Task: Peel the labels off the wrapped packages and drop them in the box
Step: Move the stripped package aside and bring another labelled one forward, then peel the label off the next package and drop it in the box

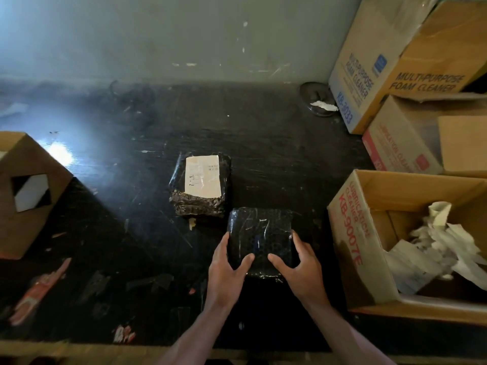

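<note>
A black wrapped package (259, 233) lies on the dark table, its top showing no label. My left hand (228, 270) grips its left side and my right hand (300, 270) grips its right side, thumbs on top. Just behind it to the left sits a second black wrapped package (200, 204) with a cream label (202, 175) stuck on its top. At the right stands an open cardboard box (350, 233) holding several crumpled white peeled labels (442, 248).
Stacked cardboard cartons (374, 75) fill the back right corner, with a small round metal lid (317, 98) beside them. Another cardboard box (23, 196) with a cut-out hole stands at the left. Paper scraps litter the table (105, 233). A wall rises behind.
</note>
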Available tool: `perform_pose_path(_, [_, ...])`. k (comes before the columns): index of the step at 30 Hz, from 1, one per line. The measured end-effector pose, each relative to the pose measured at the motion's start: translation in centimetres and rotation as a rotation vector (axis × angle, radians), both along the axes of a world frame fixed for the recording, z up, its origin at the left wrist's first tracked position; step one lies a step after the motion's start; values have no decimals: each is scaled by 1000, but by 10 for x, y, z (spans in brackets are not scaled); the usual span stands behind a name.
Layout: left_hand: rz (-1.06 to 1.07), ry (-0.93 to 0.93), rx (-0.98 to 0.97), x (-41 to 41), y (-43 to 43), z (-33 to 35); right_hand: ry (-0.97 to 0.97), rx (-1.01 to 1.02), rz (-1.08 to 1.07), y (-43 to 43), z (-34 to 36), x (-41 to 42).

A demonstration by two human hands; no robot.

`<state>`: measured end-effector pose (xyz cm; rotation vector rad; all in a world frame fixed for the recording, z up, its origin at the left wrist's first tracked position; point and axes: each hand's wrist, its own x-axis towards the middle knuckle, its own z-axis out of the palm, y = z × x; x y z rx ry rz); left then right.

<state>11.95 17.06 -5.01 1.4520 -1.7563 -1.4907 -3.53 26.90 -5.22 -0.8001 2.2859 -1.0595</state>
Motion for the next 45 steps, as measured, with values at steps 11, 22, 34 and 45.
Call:
perform_pose_path(11, [57, 3, -118, 19, -74, 30, 140, -54, -64, -55, 35, -18])
perform_pose_path(22, [-150, -169, -275, 22, -220, 39, 257, -12, 156, -213, 65, -7])
perform_pose_path(34, [-519, -224, -204, 35, -276, 9, 310, 155, 181, -327, 31, -10])
perform_pose_path(45, [-549, -180, -223, 33, -277, -3, 211, 136, 15, -343, 35, -16])
